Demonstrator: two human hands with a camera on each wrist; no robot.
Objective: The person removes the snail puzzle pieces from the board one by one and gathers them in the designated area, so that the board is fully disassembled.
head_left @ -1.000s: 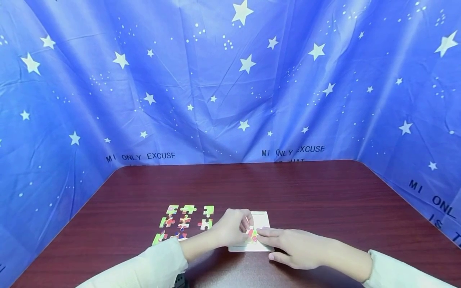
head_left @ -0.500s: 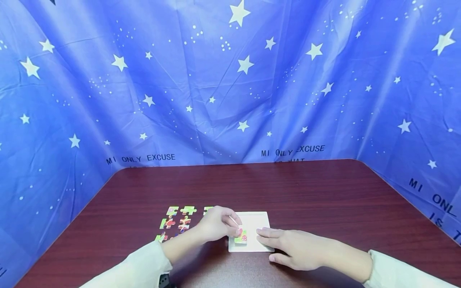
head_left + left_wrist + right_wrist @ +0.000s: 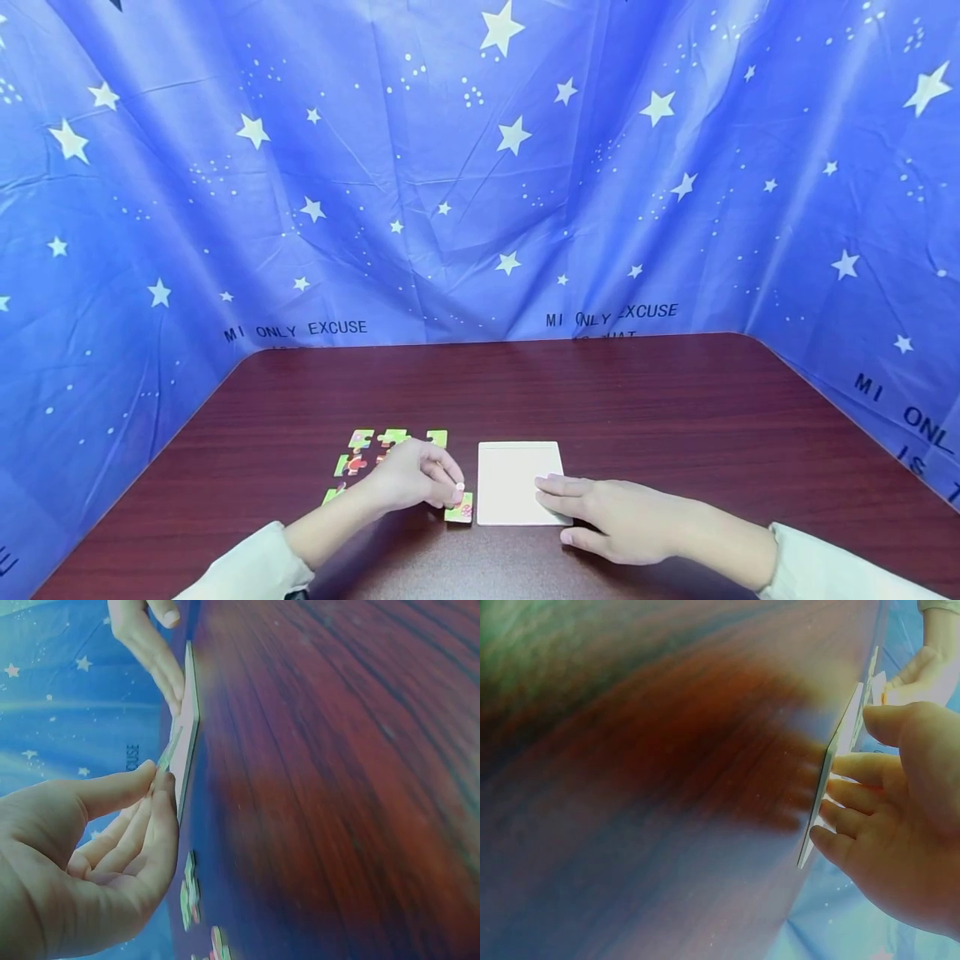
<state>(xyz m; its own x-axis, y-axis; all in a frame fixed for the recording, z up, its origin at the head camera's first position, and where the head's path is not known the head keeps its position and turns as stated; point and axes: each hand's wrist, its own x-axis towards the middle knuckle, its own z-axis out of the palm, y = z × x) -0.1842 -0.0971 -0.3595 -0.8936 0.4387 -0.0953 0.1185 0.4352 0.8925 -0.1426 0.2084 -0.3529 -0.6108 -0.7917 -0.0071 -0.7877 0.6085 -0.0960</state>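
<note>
My left hand (image 3: 416, 477) pinches a green and pink jigsaw piece (image 3: 459, 510) between thumb and fingers, just left of the white puzzle tray (image 3: 513, 487). In the left wrist view the pinched piece appears edge-on at the fingertips. With straight fingers, my right hand (image 3: 626, 518) rests on the right side of the tray; the right wrist view shows its fingertips at the tray's edge. To the left lie several loose jigsaw pieces (image 3: 362, 438) in spaced rows, green at their outer sides. My left hand and forearm hide some of them.
The dark red-brown wooden table (image 3: 637, 400) carries the tray and pieces near its front. A blue curtain (image 3: 420, 167) with white stars hangs behind it and along both sides.
My left hand has drawn the pinched jigsaw piece leftward off the tray, leaving the tray's white surface bare. My right hand has stayed in place on the tray.
</note>
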